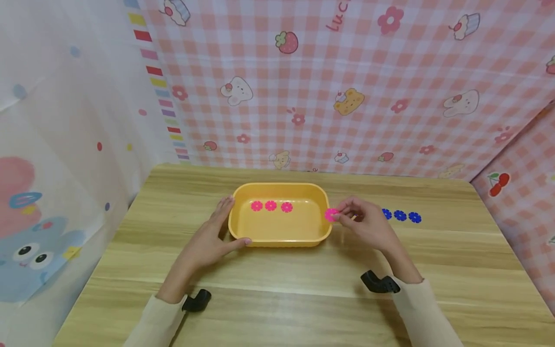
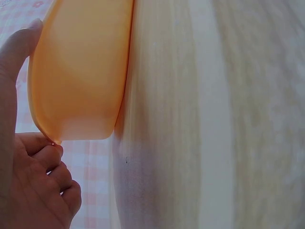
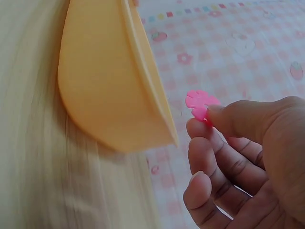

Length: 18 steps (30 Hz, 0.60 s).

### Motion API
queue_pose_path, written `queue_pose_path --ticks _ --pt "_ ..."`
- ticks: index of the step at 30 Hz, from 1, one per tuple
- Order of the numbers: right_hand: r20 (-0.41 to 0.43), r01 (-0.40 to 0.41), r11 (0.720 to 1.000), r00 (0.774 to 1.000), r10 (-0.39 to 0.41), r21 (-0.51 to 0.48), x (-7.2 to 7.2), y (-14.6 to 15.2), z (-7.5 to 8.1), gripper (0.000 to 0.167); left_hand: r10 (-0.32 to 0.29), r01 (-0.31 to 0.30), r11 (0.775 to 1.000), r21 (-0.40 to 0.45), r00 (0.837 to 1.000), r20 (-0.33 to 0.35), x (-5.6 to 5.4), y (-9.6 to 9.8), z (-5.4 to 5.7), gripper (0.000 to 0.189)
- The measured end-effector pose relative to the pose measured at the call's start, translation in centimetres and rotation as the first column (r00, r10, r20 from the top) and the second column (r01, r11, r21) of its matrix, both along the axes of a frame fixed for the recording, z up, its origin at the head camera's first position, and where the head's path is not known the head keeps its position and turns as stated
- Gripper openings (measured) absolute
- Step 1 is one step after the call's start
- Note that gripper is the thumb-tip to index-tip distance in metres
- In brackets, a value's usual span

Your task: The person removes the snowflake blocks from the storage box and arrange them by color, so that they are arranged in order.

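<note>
At the right end of the tray (image 1: 279, 227), my right hand (image 1: 367, 224) is clamped — thumb against forefinger — on a pink disc (image 1: 330, 214), near the rim. My left hand (image 1: 208, 242) grips the tray's left end, thumb on the near rim. Inside lie three pieces (image 1: 270, 206), also pink; blue discs (image 1: 400, 215) lie on the table (image 1: 277, 294) further right.

The place is a cloth-lined corner, either a home play nook or a makeshift studio; which one is unclear. Pink gingham cloth (image 1: 303, 72) printed with cupcakes and strawberries hangs behind a wood-grain table (image 1: 269, 299); white cartoon-printed cloth (image 1: 86, 96) hangs at left.
</note>
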State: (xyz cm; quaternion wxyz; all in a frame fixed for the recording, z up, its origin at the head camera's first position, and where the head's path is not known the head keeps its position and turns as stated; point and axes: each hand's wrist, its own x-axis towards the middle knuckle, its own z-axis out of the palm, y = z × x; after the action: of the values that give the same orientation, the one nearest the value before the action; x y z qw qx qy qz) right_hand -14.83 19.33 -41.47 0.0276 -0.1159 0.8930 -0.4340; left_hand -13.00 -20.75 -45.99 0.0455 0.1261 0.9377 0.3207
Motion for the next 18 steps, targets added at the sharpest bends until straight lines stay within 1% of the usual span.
queue_pose_path --ticks 6,11,14,18 --pt "0.001 0.071 0.997 0.997 -0.071 0.0 0.4 2.3 -0.8 0.016 0.002 -0.002 1.0 -0.003 1.0 -0.002 0.0 0.0 0.0 0.12" --pt "-0.016 0.121 0.992 0.993 -0.121 0.042 0.6 4.0 -1.4 0.02 0.001 -0.001 1.0 0.004 1.0 -0.005 0.0 0.1 0.0 0.12" --pt "-0.026 0.141 0.988 0.99 -0.139 0.066 0.7 4.9 -1.9 0.019 0.002 -0.002 1.0 0.004 1.0 -0.004 0.0 0.1 0.0 0.12" --pt "-0.007 0.152 0.985 0.988 -0.152 0.081 0.7 6.1 -2.6 0.021 0.005 -0.005 1.0 0.006 1.0 -0.002 0.0 0.0 -0.1 0.121"
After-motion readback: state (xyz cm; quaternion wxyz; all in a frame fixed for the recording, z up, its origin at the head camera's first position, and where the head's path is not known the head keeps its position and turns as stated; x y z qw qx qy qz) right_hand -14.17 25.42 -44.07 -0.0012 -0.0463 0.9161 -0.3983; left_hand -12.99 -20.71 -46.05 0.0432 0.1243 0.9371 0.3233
